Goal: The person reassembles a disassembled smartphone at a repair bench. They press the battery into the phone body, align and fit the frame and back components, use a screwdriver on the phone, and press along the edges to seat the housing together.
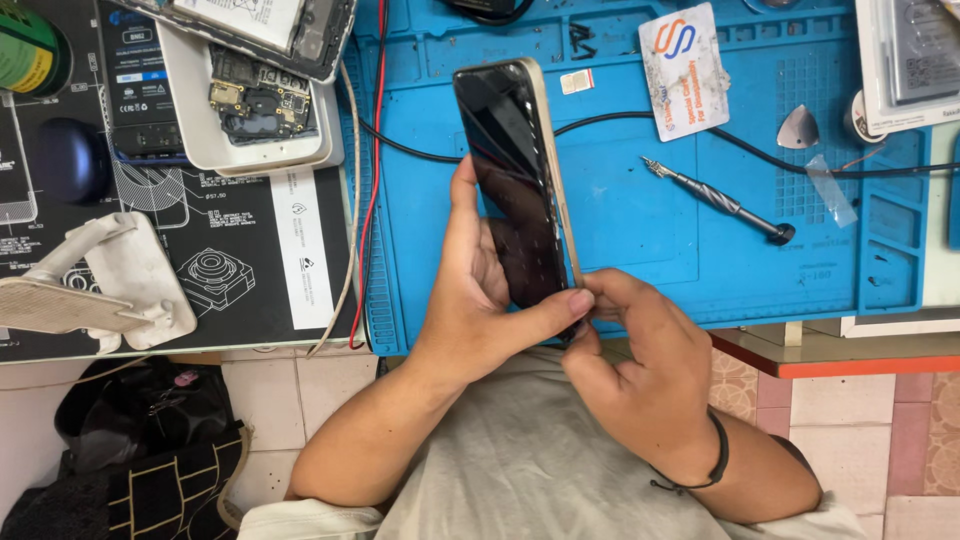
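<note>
Phone (515, 180) upright on edge, left hand (480, 290) in closed grip around it, right hand (630, 360) fingertips pinching its lower corner.

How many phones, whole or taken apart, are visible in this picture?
3. One phone is held upright over the blue mat by the left hand and right hand. An opened phone lies top left in a white tray, another opened one above it. Others may be hidden.

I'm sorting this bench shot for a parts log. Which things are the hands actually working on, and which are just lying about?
In hand:
- smartphone, dark screen, pale frame, gripped by the left hand
- right hand, fingertips at the phone's lower edge

Lying about:
- screwdriver on the blue mat
- metal pick
- black cable
- opened phone in a white tray
- white stand
</note>
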